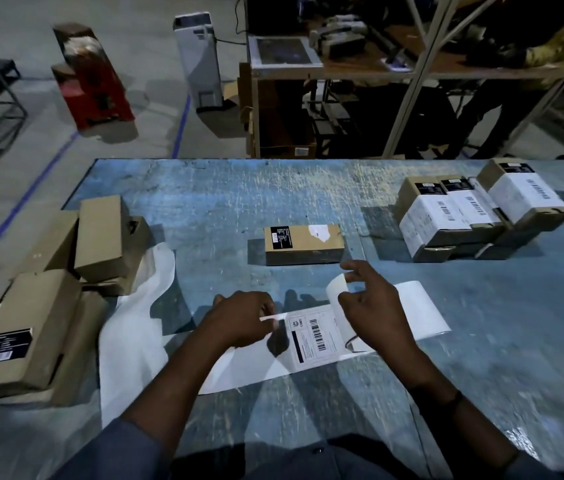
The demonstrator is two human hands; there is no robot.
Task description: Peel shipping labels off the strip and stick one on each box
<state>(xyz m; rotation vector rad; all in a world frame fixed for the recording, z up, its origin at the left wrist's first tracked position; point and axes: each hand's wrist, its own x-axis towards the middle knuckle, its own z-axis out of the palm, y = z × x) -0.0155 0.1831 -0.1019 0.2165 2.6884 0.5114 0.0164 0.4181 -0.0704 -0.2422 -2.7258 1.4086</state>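
A white label strip (pixel 239 372) lies across the blue table in front of me. One printed shipping label (pixel 311 337) with barcodes sits on it between my hands. My left hand (pixel 239 323) pinches the label's left edge, which is lifted off the backing. My right hand (pixel 370 306) grips the curled-up part of the strip to the right. A brown cardboard box (pixel 303 244) without a shipping label lies just beyond my hands. Several unlabelled brown boxes (pixel 97 237) are stacked at the left. Several boxes with white labels (pixel 481 209) stand at the far right.
Empty white backing paper (pixel 156 275) trails off to the left, beside the unlabelled stack. Beyond the table's far edge are a red box (pixel 93 77), a white tall box (pixel 201 60), and a wooden shelf bench (pixel 343 74) with a person (pixel 550 46) beside it.
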